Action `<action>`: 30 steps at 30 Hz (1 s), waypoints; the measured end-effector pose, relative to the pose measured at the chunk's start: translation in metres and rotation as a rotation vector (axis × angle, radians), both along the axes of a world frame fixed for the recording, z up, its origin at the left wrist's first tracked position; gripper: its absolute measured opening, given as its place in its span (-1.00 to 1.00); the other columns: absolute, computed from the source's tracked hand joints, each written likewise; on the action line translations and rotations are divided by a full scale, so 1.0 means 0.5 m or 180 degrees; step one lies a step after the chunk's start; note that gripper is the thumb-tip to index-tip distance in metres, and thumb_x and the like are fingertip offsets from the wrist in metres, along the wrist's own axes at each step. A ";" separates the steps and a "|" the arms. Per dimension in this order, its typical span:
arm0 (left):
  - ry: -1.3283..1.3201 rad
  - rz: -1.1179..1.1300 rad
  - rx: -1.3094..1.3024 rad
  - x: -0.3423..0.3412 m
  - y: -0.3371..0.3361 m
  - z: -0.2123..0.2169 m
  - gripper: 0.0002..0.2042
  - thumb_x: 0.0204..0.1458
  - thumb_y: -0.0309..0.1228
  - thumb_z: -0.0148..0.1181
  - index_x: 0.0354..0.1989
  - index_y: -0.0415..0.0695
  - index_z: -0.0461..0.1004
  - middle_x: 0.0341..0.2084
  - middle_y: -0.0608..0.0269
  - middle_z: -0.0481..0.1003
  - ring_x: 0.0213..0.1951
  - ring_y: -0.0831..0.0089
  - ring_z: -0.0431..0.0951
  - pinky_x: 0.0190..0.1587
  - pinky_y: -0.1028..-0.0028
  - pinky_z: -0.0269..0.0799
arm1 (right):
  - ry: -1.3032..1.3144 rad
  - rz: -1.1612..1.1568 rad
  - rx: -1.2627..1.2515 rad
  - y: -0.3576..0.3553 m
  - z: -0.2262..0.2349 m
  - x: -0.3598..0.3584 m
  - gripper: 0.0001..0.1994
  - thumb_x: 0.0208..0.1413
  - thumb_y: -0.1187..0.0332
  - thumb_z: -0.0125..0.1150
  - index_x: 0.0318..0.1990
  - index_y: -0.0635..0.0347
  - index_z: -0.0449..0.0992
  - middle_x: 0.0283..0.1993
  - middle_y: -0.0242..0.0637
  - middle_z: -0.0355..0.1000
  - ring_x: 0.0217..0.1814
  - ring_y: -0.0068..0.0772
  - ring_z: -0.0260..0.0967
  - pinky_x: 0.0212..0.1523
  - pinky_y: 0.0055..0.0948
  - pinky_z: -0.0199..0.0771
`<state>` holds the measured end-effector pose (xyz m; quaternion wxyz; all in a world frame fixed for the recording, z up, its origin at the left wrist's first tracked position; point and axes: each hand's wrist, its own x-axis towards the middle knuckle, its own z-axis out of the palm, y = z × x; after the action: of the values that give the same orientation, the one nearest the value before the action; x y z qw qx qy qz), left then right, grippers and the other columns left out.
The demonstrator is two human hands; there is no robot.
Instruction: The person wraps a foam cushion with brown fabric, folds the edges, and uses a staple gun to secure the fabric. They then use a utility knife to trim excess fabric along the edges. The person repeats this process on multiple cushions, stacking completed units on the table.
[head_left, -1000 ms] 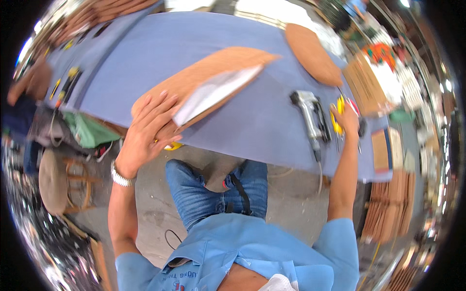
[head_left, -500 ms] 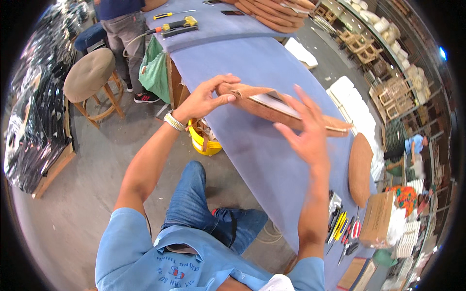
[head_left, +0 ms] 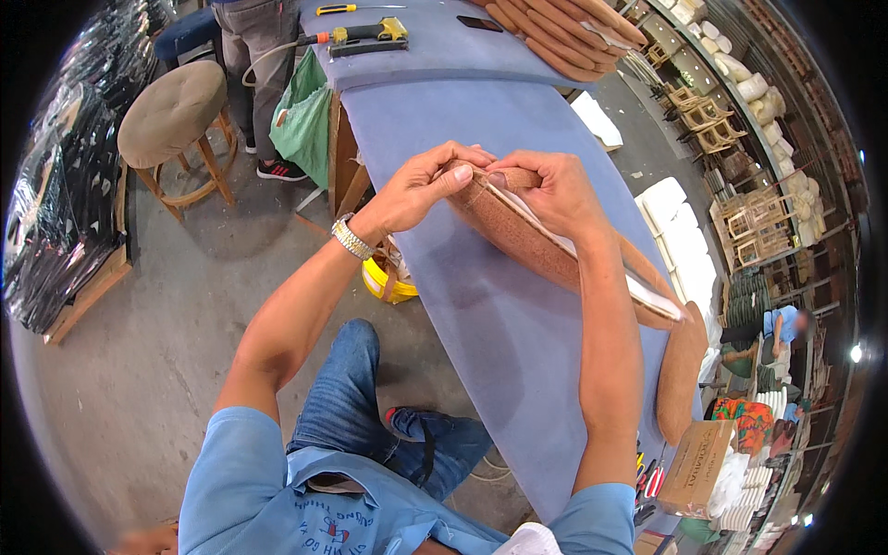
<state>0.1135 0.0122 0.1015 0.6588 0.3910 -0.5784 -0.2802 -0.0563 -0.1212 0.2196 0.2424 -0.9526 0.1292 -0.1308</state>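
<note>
A long brown cushion (head_left: 523, 220) is held on edge above the blue table, its cover parted along the upper side with a white filling (head_left: 539, 227) showing in the gap. My left hand (head_left: 430, 185) grips the cushion's left end, thumb on top. Close beside it, my right hand (head_left: 555, 190) pinches the cover's edge near the same end, fingers curled in. My right forearm hides part of the cushion's middle. The far right end reaches over a second brown cushion (head_left: 680, 379), which lies on the table.
On the blue table (head_left: 435, 116) lie a yellow-and-black staple gun (head_left: 365, 35), a screwdriver (head_left: 338, 9), a phone (head_left: 479, 23) and stacked brown cushions (head_left: 564, 37). A yellow bucket (head_left: 393, 285) and a stool (head_left: 171, 106) stand left. A cardboard box (head_left: 694, 467) is at right. A person (head_left: 250, 55) stands beyond.
My right hand has moved left from above the cushion, fingers spread, to pinch the cover near my left hand. The cushion has tilted, its right end lower. The whole view has shifted slightly.
</note>
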 end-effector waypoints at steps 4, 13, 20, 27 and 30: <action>0.0274 0.0013 -0.0268 -0.017 0.004 -0.034 -0.66 0.44 -0.21 -0.03 0.19 -0.16 0.46 0.37 0.04 0.36 0.59 0.13 -0.06 0.53 0.06 -0.05 | -0.0222 -0.0069 -0.0308 0.035 -0.026 0.002 -0.81 0.06 0.45 0.34 -0.14 0.14 0.68 -0.35 -0.16 0.61 -0.35 -0.18 0.53 -0.31 -0.30 0.48; 0.0143 0.0156 0.0388 -0.049 0.161 -0.179 -0.68 0.43 -0.30 0.00 0.23 -0.16 0.49 0.59 0.03 -0.01 0.62 0.24 -0.19 0.52 0.23 -0.02 | -0.0590 0.0096 -0.1039 0.186 -0.222 -0.020 -0.81 -0.10 0.48 0.37 -0.27 0.02 0.64 -0.32 -0.30 0.53 -0.27 -0.08 0.53 -0.30 -0.15 0.51; -0.0187 0.0743 0.0208 -0.073 0.181 -0.229 -0.53 0.36 -0.29 0.02 0.42 -0.10 0.38 0.59 -0.01 -0.02 0.57 0.14 0.03 0.51 0.18 0.07 | -0.0676 -0.0359 -0.0135 0.181 -0.303 -0.014 -0.84 -0.05 0.34 0.53 -0.31 0.12 0.70 -0.40 -0.23 0.46 -0.37 -0.16 0.44 -0.34 -0.20 0.41; -0.1404 0.1919 0.0215 -0.100 0.190 -0.199 -0.51 0.10 -0.40 0.33 0.25 -0.14 0.52 0.34 -0.07 0.38 0.40 0.00 0.33 0.38 0.13 0.34 | -0.0338 -0.0635 0.0314 0.184 -0.283 -0.007 -0.83 0.04 0.30 0.52 -0.29 0.17 0.71 -0.40 -0.26 0.48 -0.40 -0.29 0.43 -0.37 -0.27 0.36; -0.1777 0.1988 0.0072 -0.071 0.184 -0.192 -0.50 0.11 -0.41 0.36 0.26 -0.15 0.48 0.21 -0.02 0.51 0.26 0.08 0.51 0.27 0.18 0.45 | -0.0383 -0.0499 0.0142 0.182 -0.275 -0.011 -0.81 0.06 0.30 0.51 -0.24 0.17 0.70 -0.37 -0.25 0.51 -0.36 -0.27 0.47 -0.33 -0.26 0.41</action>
<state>0.0778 0.1044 0.0058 0.5257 0.6157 -0.5853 0.0435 -0.0617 -0.0303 0.0819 0.2599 -0.9243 0.1914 -0.2035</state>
